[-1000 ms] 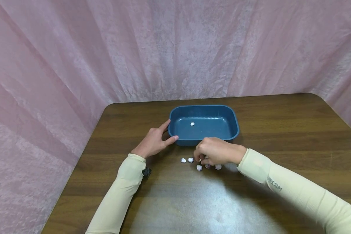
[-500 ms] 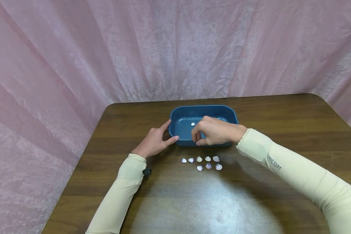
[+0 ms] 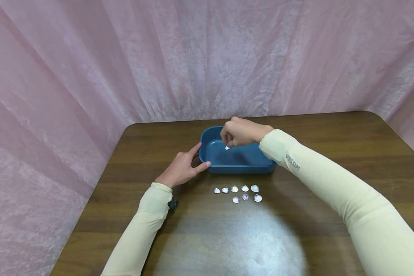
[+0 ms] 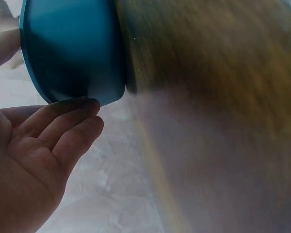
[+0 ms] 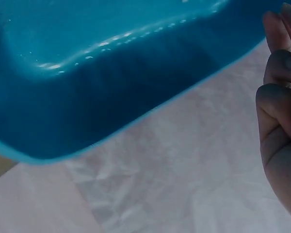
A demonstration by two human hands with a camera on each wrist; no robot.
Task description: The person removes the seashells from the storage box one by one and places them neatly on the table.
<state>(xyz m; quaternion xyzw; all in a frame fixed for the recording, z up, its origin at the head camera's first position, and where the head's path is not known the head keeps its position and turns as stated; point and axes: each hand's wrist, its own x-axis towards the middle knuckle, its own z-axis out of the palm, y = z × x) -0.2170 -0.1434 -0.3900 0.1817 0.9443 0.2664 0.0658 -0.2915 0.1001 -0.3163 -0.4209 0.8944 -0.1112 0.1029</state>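
A blue rectangular plastic bin (image 3: 241,169) stands near the back of the table. My left hand (image 3: 181,168) rests at its left end, thumb by the front corner and fingers along the side. The left wrist view shows those fairly straight fingers (image 4: 72,128) against the outer wall. Inside the bin, my right hand (image 3: 243,132) pinches a small white seashell (image 3: 227,148) between thumb and fingertips, low over the floor. In the right wrist view, the curled fingers (image 5: 276,104) are at the right edge, the pinched shell out of sight.
In front of the bin, several small white and purplish seashells lie in two short rows, among them a front-row shell (image 3: 246,197) and a back-row shell (image 3: 234,188). Beneath is a brown wooden table (image 3: 151,145). A pink curtain (image 3: 207,57) hangs behind it.
My right hand has gone from the shells on the table up and into the bin, reaching the shell there. It left a shell in the back row. My left hand has stayed put.
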